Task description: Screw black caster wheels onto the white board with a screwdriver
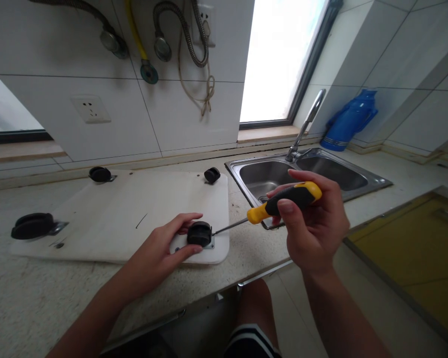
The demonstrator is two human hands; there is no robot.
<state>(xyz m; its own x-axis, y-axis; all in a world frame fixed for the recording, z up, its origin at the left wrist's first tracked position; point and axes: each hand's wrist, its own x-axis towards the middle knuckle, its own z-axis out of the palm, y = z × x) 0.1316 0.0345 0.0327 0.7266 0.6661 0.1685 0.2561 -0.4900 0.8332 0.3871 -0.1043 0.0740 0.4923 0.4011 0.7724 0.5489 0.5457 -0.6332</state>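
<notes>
A white board (134,199) lies flat on the counter with black caster wheels near its corners. My left hand (168,241) grips the near right caster (199,233), fingers behind it and thumb in front. In my right hand (315,226) is a yellow and black screwdriver (291,201), held by its handle above the counter's front edge. Its shaft slants down to the left, and the tip meets the side of that caster near its metal mounting plate (210,245). Whether the tip sits in a screw head is too small to tell.
Other casters stand at the board's far right (212,174), far left (100,174) and near left (33,226). Right of the board is a steel double sink (242,174) with a faucet (309,119). A blue thermos flask (351,119) stands behind it. Hoses (136,35) hang on the tiled wall.
</notes>
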